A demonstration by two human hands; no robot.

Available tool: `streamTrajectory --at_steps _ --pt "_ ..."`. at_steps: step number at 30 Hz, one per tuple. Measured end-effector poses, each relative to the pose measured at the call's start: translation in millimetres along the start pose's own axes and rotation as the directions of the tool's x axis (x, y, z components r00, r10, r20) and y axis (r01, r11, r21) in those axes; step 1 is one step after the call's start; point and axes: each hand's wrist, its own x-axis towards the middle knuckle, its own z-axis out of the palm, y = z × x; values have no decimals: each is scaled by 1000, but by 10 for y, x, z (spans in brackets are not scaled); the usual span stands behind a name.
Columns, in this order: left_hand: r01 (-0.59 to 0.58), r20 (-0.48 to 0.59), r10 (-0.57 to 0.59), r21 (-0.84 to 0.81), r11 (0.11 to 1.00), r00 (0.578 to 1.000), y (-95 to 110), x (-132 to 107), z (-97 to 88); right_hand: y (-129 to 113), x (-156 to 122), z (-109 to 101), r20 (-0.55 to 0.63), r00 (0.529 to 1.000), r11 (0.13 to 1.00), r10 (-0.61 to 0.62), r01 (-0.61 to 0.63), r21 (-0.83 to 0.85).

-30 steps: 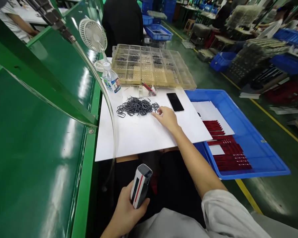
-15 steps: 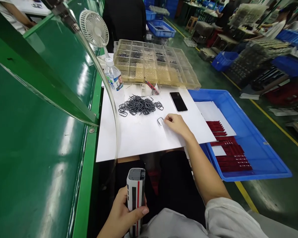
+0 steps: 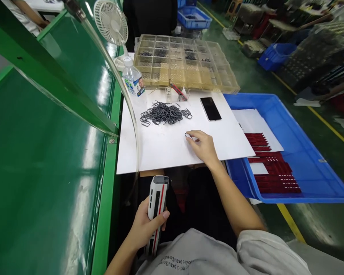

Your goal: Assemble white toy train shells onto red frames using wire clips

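1. While the left hand (image 3: 145, 227) wraps closed around a white-and-red handheld device (image 3: 157, 200), the right hand (image 3: 203, 147) rests on a white board (image 3: 157, 154), fingertips (image 3: 192, 136) gathered over a small dark wire clip (image 3: 188, 135); whether they pinch it, I cannot tell.
2. That clip lies right of a heap of wire clips (image 3: 164, 114), mid-board.
3. Light, stiff and thin, each clip probably slides easily on the smooth board; take it by its bent end, between the fingertips.

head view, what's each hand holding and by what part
The left hand grips a white handheld device around its middle. The right hand has fingertips on a small dark wire clip; whether gripped cannot be told.
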Motion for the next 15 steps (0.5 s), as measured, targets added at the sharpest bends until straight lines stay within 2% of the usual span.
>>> streamTrajectory --at_steps 2,5,7,9,13,15 --pt "4 9 -5 39 999 1000 13 -7 17 -199 -254 -98 53 996 970 -65 50 237" --pt "-31 45 24 147 989 999 37 -18 47 -579 -696 -298 149 955 844 -258 148 515" --pt "-88 94 68 221 971 993 65 -22 71 -792 -929 -412 182 918 816 -353 208 539" --pt "-131 130 101 246 960 986 90 -25 99 -913 -1074 -482 187 898 810 -398 248 531" --pt "-156 159 118 254 955 980 99 -30 136 -917 -1183 -527 179 883 823 -433 306 479" --pt "-165 162 124 267 949 979 91 -33 139 -895 -1212 -537 167 860 826 -482 383 413"
